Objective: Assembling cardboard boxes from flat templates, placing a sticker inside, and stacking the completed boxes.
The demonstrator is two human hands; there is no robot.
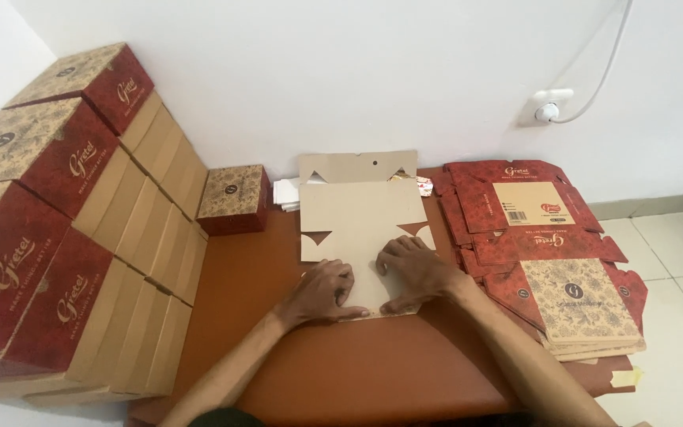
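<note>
blank's (361, 217) near edge under hands (416, 273)

Bare brown mat (357, 372) lies open at six o'clock of the flat carton blank (361, 229). Stacked folded boxes (65, 229) wall off nine o'clock, one small box (235, 198) stands at ten, and unfolded blanks (555, 253) (piled low) crowd three o'clock.
</note>
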